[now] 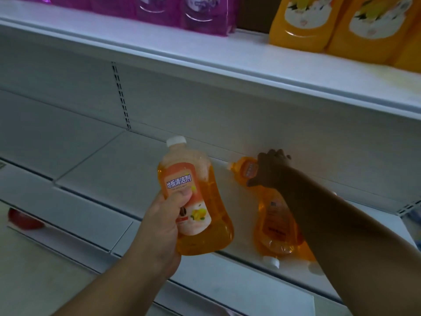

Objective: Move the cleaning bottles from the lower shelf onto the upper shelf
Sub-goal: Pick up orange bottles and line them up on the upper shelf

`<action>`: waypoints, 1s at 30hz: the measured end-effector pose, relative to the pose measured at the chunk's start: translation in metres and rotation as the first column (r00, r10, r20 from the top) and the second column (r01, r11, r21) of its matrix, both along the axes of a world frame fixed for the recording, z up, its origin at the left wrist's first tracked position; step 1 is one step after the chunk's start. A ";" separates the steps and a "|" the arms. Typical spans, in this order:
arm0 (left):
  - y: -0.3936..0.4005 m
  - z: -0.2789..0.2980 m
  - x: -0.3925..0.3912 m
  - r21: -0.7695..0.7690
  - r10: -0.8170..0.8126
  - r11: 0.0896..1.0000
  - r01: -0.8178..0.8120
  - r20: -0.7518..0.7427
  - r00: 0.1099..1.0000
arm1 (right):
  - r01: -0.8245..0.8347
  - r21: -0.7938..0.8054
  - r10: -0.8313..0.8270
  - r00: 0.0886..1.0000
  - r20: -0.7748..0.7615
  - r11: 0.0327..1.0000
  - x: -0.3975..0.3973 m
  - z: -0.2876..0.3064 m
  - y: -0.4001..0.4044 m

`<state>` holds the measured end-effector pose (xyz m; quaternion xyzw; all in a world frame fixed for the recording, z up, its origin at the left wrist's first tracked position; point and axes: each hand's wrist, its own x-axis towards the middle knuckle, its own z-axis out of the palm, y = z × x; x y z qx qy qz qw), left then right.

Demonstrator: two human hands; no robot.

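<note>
Orange bottle (196, 199) (white cap up) gripped by left hand (164, 226). Right hand (268, 169) grasps second bottle (245, 169) lying on lower shelf (114, 174).

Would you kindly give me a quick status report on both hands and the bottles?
Left hand grips one orange bottle, lifted. Right hand grips the far bottle lying on lower shelf. Third bottle lies beside it. Upper shelf front open.

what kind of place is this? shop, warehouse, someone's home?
Most likely a shop aisle. White metal gondola shelving with a slotted upright strip in its back panel; rows of identical orange bottles and purple packs faced on the upper shelf; the left hand holds an orange floor-cleaner bottle with a retail label.
</note>
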<state>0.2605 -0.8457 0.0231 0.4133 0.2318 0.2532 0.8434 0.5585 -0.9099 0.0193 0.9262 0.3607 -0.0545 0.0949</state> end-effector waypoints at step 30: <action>0.125 0.027 -0.214 0.201 0.473 0.857 -0.475 0.060 0.879 | 0.179 0.788 0.601 0.555 -0.575 0.589 -0.309 0.047 0.161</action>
